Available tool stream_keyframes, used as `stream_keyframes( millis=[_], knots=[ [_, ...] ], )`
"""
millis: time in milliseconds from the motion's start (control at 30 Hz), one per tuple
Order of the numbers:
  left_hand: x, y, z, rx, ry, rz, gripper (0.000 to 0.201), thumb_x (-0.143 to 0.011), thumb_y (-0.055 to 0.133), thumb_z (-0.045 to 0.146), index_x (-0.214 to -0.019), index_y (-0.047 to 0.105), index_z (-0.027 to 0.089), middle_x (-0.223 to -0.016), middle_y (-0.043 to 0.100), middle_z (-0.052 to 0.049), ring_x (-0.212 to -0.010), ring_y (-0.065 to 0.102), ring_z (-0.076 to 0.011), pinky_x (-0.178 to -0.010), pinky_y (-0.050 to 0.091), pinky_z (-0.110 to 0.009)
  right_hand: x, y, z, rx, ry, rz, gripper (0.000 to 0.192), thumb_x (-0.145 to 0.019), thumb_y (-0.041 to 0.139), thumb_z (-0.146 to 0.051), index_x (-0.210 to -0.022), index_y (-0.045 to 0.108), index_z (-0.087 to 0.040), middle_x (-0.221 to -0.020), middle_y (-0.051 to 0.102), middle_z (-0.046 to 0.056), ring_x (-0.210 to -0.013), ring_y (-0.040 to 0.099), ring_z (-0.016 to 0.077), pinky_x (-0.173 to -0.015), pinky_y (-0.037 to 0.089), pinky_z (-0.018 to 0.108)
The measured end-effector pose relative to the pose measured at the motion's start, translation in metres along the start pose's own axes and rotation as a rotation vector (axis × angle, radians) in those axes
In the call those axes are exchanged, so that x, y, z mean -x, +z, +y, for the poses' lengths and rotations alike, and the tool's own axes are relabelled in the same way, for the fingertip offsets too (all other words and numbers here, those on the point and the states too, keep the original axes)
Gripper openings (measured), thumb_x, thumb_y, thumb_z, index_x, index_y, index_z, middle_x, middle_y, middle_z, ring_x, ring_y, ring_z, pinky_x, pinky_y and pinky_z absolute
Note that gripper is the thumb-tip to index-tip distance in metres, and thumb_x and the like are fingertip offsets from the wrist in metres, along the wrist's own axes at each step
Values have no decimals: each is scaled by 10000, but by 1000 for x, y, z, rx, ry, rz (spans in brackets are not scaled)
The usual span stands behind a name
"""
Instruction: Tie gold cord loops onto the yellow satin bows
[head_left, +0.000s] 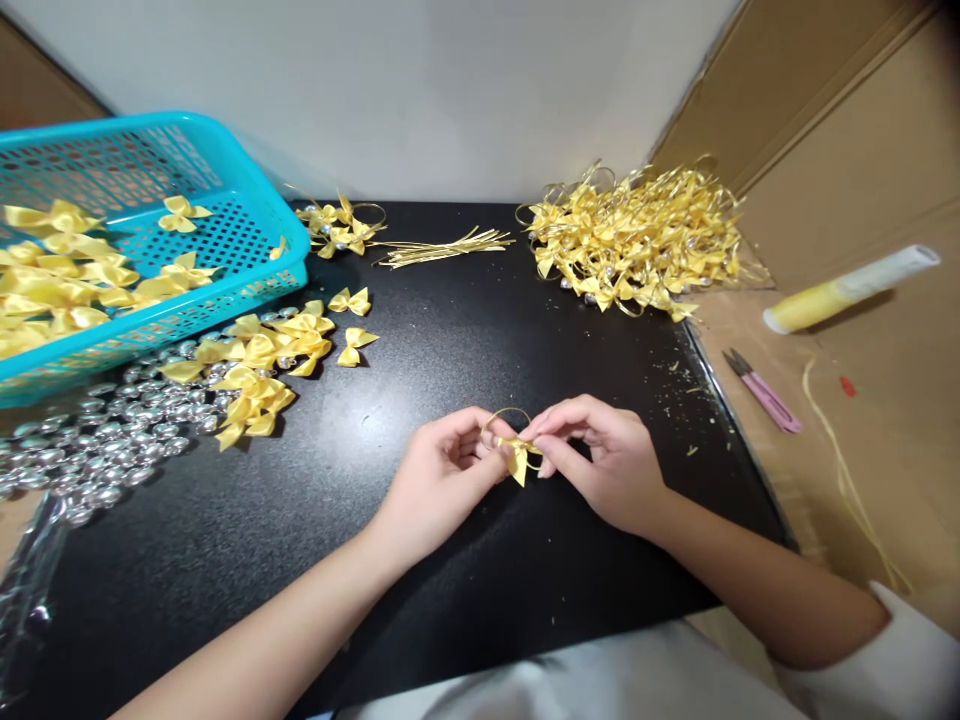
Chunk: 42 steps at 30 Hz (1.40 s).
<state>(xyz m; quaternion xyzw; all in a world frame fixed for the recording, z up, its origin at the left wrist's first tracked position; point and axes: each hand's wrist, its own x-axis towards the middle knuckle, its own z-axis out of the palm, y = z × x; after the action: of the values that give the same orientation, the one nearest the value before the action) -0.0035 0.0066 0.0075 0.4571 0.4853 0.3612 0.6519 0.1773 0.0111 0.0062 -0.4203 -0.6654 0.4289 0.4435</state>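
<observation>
Both hands meet over the black mat (465, 330) near its front middle. My left hand (439, 480) and my right hand (600, 460) pinch one small yellow ribbon bow (518, 459) between their fingertips. A thin gold cord loop (507, 413) rises from the bow between the two hands. The bow's far side is hidden by my fingers.
A blue plastic basket (247, 215) with yellow bows stands at the back left. Loose yellow bows (262, 365) and silver beads (97, 440) lie left. A heap of bows with loops (637, 240) sits back right, gold cords (442, 248) behind. Pink snips (763, 392) and a yellow tube (847, 288) lie right.
</observation>
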Motion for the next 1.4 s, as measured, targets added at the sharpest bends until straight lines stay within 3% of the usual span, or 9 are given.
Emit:
stream_keyframes(
  millis=[367, 600, 800, 1067, 1400],
  knots=[
    [3, 3, -6, -129, 10, -8, 115, -797, 680, 254, -741, 650, 158, -682, 635, 2, -625, 568, -108, -593, 455, -214, 0, 0, -1, 72, -80, 8, 90, -840, 653, -116, -812, 642, -201, -724, 723, 5, -458, 617, 89, -456, 521, 226],
    [3, 4, -3, -169, 9, -3, 62, -756, 640, 171, -696, 641, 156, -648, 618, 17, -602, 540, -93, -583, 440, -197, -2, -2, -3, 12, -45, 50, 86, -848, 640, -120, -823, 634, -202, -755, 723, 6, -496, 645, 88, -506, 561, 227],
    [3, 4, -3, -184, 3, 4, 63, -741, 611, 137, -685, 629, 159, -639, 622, 27, -605, 542, -89, -592, 441, -191, 0, -4, -1, -4, -97, 61, 84, -859, 637, -114, -859, 633, -197, -788, 724, 11, -573, 664, 95, -557, 578, 232],
    [4, 3, -5, -193, -20, 24, 52, -716, 608, 136, -674, 623, 162, -627, 618, 31, -587, 537, -86, -574, 432, -190, 2, -10, -3, -183, -127, 111, 145, -904, 577, -70, -927, 596, -212, -893, 679, -3, -635, 689, 77, -623, 596, 223],
    [3, 4, -6, -209, -29, 26, 55, -705, 607, 136, -656, 618, 161, -617, 612, 30, -583, 534, -88, -568, 427, -190, -4, -11, -5, -224, -161, 149, 80, -957, 521, -138, -934, 528, -215, -853, 610, -11, -665, 689, 92, -621, 610, 240]
  ],
)
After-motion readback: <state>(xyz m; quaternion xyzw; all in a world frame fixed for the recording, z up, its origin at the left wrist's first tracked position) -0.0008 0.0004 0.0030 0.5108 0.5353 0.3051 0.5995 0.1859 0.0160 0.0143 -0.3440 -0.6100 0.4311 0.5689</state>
